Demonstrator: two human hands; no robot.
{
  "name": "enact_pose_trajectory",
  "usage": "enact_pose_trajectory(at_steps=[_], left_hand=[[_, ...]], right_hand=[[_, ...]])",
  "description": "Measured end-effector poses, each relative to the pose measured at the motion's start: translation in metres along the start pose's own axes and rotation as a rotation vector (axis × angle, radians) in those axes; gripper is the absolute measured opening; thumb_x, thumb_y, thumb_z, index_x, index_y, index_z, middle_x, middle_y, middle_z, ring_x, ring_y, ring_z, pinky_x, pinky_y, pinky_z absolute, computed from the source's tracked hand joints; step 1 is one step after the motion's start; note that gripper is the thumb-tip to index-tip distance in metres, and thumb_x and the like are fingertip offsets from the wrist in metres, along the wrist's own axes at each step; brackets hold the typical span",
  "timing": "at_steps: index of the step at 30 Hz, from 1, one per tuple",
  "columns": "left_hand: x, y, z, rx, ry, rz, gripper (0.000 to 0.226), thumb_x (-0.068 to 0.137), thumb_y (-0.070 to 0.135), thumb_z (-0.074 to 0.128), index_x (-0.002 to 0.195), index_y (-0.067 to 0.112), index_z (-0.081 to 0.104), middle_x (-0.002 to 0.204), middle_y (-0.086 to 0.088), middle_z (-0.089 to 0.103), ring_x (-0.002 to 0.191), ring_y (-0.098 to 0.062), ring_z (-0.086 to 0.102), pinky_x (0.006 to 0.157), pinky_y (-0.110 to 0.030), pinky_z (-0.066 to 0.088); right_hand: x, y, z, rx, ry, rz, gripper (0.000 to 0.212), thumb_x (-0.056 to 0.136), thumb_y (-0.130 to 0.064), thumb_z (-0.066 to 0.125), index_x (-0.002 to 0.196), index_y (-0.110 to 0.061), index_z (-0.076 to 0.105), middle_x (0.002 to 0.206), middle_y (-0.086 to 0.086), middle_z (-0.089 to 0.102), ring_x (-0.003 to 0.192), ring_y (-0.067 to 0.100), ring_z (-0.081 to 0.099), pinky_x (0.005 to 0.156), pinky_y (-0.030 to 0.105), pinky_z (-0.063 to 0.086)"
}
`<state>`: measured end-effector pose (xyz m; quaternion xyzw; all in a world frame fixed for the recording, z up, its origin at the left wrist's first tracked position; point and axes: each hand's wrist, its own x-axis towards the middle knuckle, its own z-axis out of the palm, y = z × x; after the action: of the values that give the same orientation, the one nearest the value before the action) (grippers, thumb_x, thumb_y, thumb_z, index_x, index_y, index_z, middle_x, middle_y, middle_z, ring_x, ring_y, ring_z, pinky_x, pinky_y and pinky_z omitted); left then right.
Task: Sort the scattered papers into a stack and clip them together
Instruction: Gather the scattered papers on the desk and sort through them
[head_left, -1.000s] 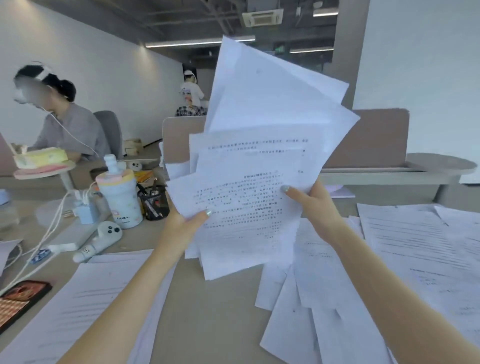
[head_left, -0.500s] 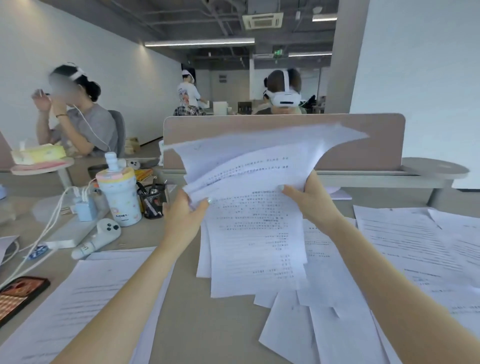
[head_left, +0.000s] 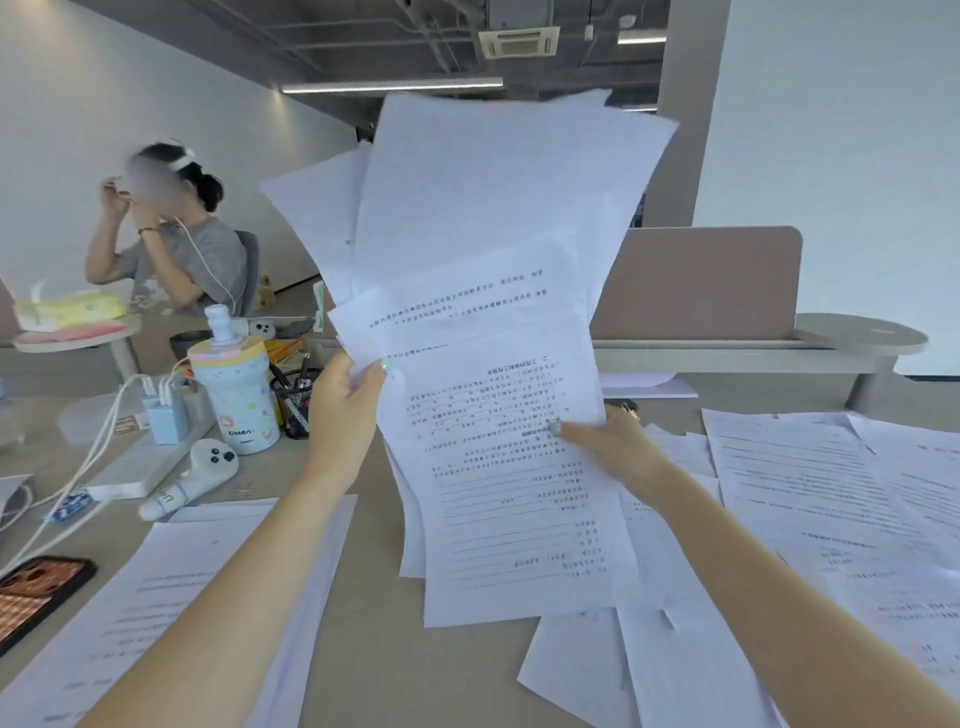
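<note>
I hold an uneven bundle of white printed papers upright above the desk, its sheets fanned out and misaligned. My left hand pinches the bundle's left edge with thumb in front. My right hand grips its right edge lower down. More loose sheets lie on the desk: a sheet at the near left, several overlapping sheets under the bundle, and more at the right. A black binder clip peeks out just behind my right hand.
On the left stand a patterned water bottle, a mesh pen holder, a white controller, chargers with cables and a phone. A beige divider bounds the desk's far side. A seated person works at the left.
The bundle's upper sheets, which had flopped forward and down half a second ago, stand up tall again. My left hand has shifted higher on the left edge.
</note>
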<state>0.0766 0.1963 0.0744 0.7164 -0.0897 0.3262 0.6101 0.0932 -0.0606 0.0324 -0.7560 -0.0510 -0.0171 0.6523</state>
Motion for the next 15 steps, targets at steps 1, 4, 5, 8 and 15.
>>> enact_pose_trajectory(at_steps=[1, 4, 5, 8, 15], left_hand=[[0.004, 0.001, -0.001, -0.031, -0.018, -0.004, 0.018, 0.094, 0.013, 0.053, 0.082, 0.027, 0.053, 0.078, 0.008, 0.057, 0.065, 0.002, 0.055, 0.062, -0.01, 0.041], [0.014, 0.005, -0.006, -0.104, -0.122, -0.016, 0.019, 0.093, 0.019, 0.055, 0.105, 0.031, 0.047, 0.099, 0.021, 0.056, 0.079, 0.021, 0.056, 0.073, -0.01, 0.047], [0.016, 0.006, -0.006, -0.111, -0.157, -0.021, 0.024, 0.092, 0.02, 0.056, 0.108, 0.034, 0.045, 0.103, 0.025, 0.054, 0.082, 0.025, 0.054, 0.075, -0.007, 0.047], [0.013, 0.007, -0.007, -0.089, -0.233, -0.057, 0.031, 0.09, 0.022, 0.058, 0.101, 0.047, 0.043, 0.098, 0.037, 0.051, 0.079, 0.031, 0.051, 0.068, 0.001, 0.042], [0.006, -0.015, -0.003, -0.016, -0.268, -0.144, 0.023, 0.08, 0.04, 0.07, 0.099, 0.045, 0.058, 0.098, 0.031, 0.064, 0.094, 0.013, 0.058, 0.086, -0.021, 0.047]], right_hand=[[-0.002, 0.0, 0.002, 0.056, 0.02, -0.025, 0.008, 0.084, -0.017, 0.069, 0.092, -0.015, 0.071, 0.102, 0.008, 0.074, 0.088, 0.021, 0.072, 0.084, 0.041, 0.056], [-0.003, -0.008, 0.006, 0.177, 0.03, -0.103, 0.015, 0.086, -0.017, 0.067, 0.099, -0.011, 0.07, 0.099, 0.004, 0.075, 0.093, 0.023, 0.071, 0.083, 0.04, 0.057], [-0.002, -0.01, 0.006, 0.207, 0.024, -0.118, 0.017, 0.086, -0.017, 0.066, 0.101, -0.01, 0.069, 0.099, 0.003, 0.075, 0.093, 0.022, 0.071, 0.082, 0.038, 0.057], [0.0, -0.016, 0.006, 0.204, -0.004, -0.152, 0.024, 0.085, -0.018, 0.067, 0.107, -0.012, 0.068, 0.102, 0.0, 0.074, 0.096, 0.02, 0.071, 0.083, 0.035, 0.056], [-0.002, -0.005, 0.013, -0.014, -0.023, -0.135, 0.009, 0.084, -0.021, 0.07, 0.092, -0.023, 0.072, 0.101, -0.004, 0.074, 0.111, 0.03, 0.062, 0.1, 0.05, 0.046]])
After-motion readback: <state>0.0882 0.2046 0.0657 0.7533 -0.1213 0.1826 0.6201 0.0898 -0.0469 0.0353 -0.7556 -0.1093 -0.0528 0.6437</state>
